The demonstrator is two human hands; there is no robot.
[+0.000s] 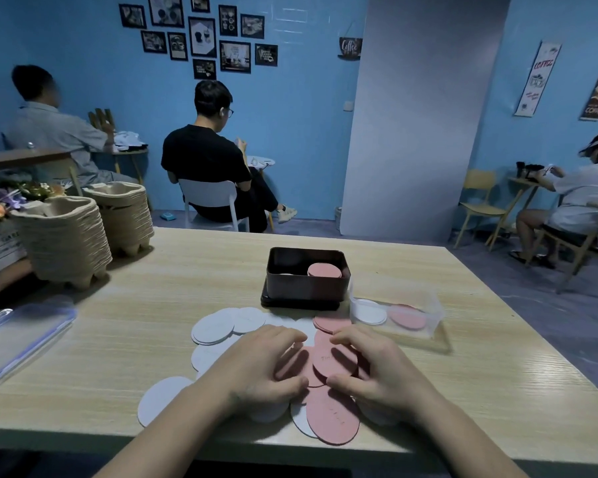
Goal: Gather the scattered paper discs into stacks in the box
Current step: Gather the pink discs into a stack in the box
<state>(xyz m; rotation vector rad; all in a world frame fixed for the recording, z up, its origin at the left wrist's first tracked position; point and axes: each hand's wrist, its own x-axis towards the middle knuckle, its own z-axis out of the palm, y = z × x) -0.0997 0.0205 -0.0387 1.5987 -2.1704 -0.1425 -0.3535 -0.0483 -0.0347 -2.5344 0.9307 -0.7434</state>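
On a pale wood-grain bench, the left hand and right hand face each other, the fingers and thumbs of both curled round a clump of pink paper discs. White paper discs lie scattered around them. Behind stands the dark box, already holding a pink stack. Pulp trays are stacked at the far left. Seated people face blue walls hung with framed pictures.
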